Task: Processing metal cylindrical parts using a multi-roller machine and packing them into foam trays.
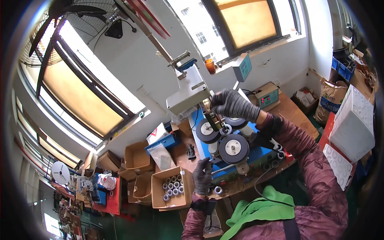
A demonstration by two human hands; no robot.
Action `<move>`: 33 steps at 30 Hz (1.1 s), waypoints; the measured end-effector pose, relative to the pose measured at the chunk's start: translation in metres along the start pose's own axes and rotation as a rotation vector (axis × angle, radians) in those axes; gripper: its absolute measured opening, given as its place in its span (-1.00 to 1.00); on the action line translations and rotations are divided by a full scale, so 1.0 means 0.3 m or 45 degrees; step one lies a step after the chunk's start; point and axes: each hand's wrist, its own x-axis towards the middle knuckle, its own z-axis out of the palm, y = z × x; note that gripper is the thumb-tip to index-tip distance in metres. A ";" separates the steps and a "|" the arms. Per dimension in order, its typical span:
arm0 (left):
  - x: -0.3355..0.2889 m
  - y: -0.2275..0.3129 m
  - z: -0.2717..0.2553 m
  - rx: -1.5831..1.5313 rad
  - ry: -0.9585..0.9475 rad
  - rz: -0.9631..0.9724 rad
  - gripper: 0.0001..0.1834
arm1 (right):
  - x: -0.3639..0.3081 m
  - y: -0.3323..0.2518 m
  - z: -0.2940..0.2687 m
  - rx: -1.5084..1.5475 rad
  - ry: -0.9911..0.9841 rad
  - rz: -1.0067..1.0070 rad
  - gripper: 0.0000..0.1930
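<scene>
A blue machine with two grey wheels stands on the wooden bench: one wheel at the left, one wheel lower down. My right hand, in a dark knit glove, reaches over the machine's upper part and rests on a dark roller beside the white housing. My left hand, also gloved, hovers at the machine's front left edge with fingers curled near a thin metal bar. Whether it grips anything is unclear.
An open cardboard box with several small grey rolls sits left of my left hand. More empty cartons lie further left. A white foam box stands at the right, a small control unit behind the machine, and an orange cup on the sill.
</scene>
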 end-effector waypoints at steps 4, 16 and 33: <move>0.007 -0.015 0.104 -0.050 -0.146 0.051 -0.77 | -0.204 0.073 0.149 0.049 -0.064 0.243 -0.87; -0.066 -0.025 0.259 -0.406 -0.685 -0.450 -0.75 | -0.758 0.158 0.402 0.234 -0.452 0.738 -0.77; 0.230 -0.141 0.403 0.173 0.060 -0.068 -0.78 | -0.841 0.293 0.297 0.596 -0.386 0.817 -0.69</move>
